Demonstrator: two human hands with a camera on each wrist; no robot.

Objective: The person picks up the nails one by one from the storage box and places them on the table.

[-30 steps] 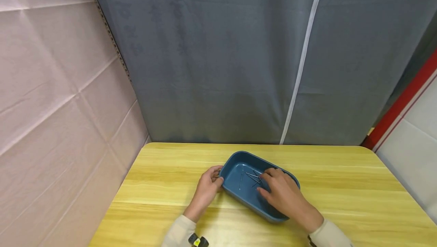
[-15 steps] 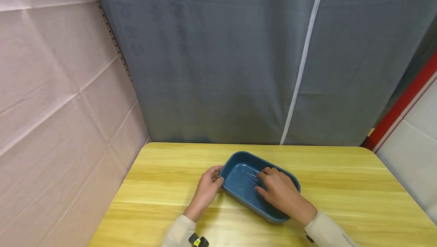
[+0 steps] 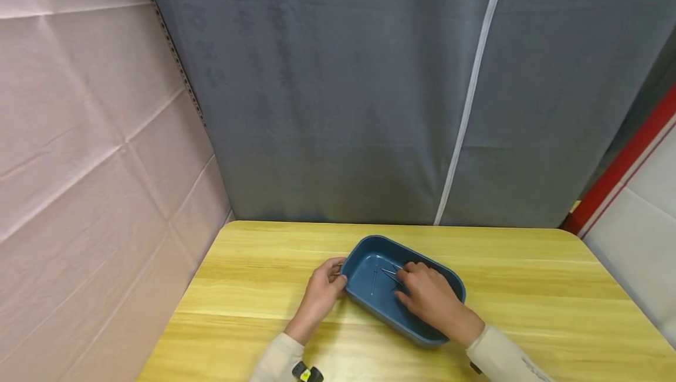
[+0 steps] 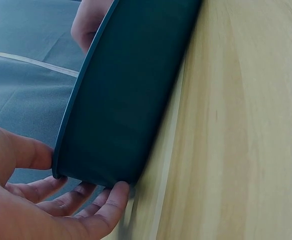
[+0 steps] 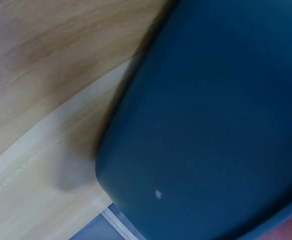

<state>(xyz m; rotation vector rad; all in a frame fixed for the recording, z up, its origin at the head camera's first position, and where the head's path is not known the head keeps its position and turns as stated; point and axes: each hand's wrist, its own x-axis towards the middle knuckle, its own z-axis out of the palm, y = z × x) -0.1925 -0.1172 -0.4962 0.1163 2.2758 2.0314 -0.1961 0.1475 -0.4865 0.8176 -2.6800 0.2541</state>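
Nearest, on the table point(image 3: 237, 317), whose near edge is out of view, pale sleeves point(image 3: 502, 358) are leading to our hands. Our left hand point(image 3: 322, 288) is gripping the left end of the blue tray point(image 3: 388, 306), which is lying aslant midway between the table's side edges. Our right hand point(image 3: 433, 303) is resting inside, fingertips at some thin metal pins point(image 3: 391, 271); we cannot tell whether it is pinching any. One loose pin point(image 3: 374, 282) is lying left of those. We are probably picking out pins, and the next move is likely calling for a sure pinch on one, the tray braced. Past the far edge, a grey curtain point(image 3: 327, 106) is hanging; pinkish cloth point(image 3: 90, 135) is flanking the left edge, a red band point(image 3: 618, 176) the right.
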